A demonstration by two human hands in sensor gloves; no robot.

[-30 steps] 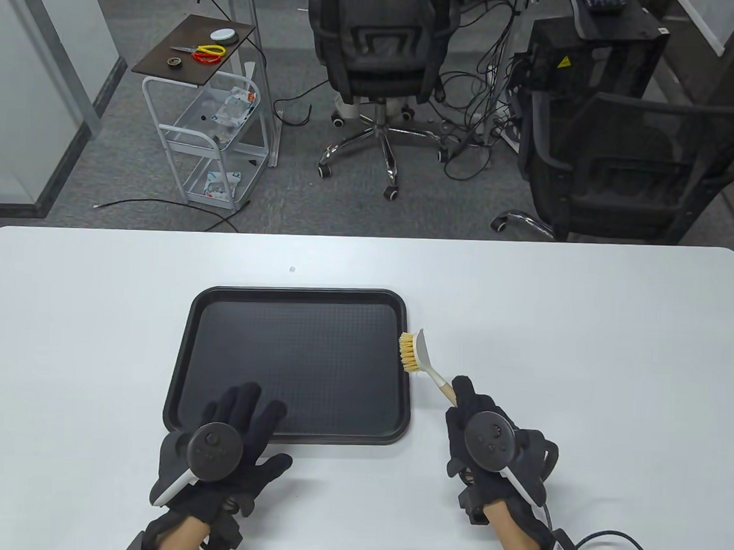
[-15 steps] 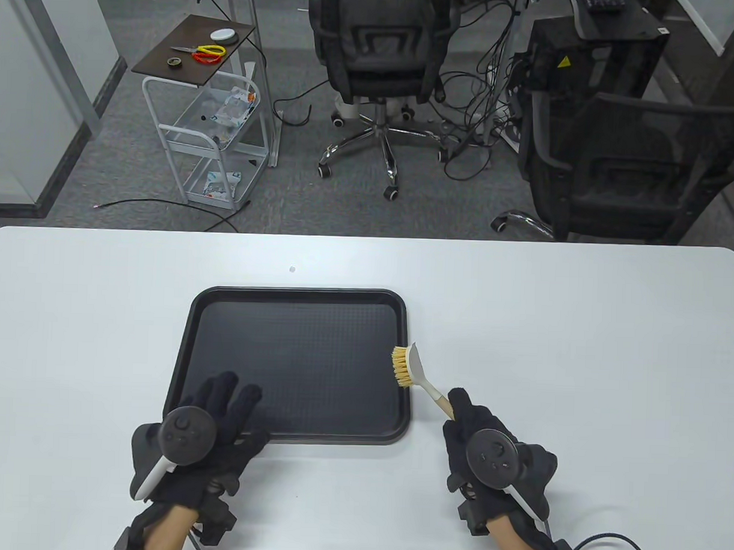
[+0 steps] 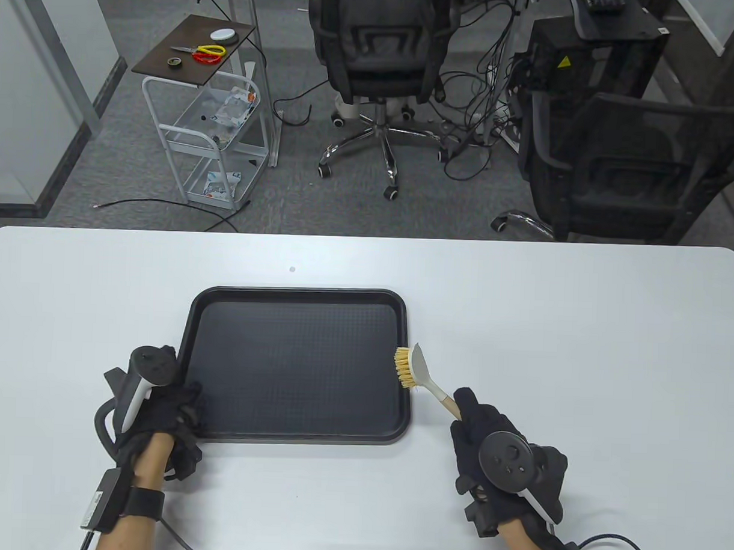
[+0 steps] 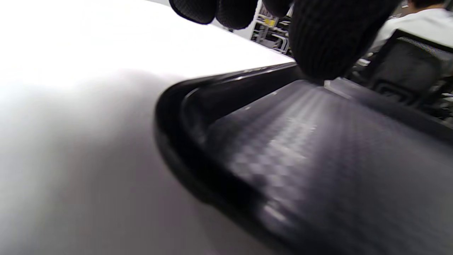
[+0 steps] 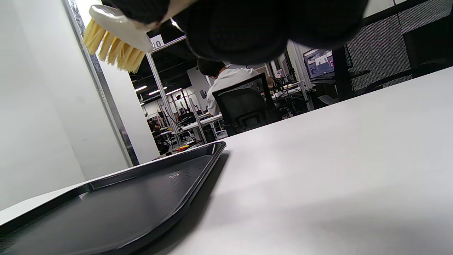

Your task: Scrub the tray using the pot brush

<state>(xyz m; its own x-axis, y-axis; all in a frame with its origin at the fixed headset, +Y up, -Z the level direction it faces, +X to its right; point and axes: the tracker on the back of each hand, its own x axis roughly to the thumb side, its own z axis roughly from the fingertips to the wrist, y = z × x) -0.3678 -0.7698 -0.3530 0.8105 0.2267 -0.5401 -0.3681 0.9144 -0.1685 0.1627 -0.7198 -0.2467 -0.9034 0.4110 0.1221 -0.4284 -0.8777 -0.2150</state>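
Note:
A black textured tray (image 3: 298, 363) lies flat on the white table (image 3: 551, 329), left of the middle. My left hand (image 3: 185, 408) is turned on its side at the tray's near-left corner and grips the rim there. The left wrist view shows the thumb (image 4: 325, 42) pressed on the tray's (image 4: 283, 159) left rim, with the fingers outside it. To the right, my right hand (image 3: 467, 411) holds the wooden handle of a white pot brush (image 3: 415, 368). Its yellow bristles face left over the tray's right rim. In the right wrist view the brush (image 5: 116, 39) hangs in the air above the tray (image 5: 124, 205).
Black office chairs (image 3: 617, 169), tangled cables and a small white cart (image 3: 215, 143) stand on the floor beyond the table's far edge. A cable (image 3: 616, 539) trails from my right wrist at the near edge. Bare table stretches right of the tray.
My left hand slid off the tray's near-left floor to the corner, turned on its side and took hold of the rim. The brush dropped back slightly toward me along the right rim.

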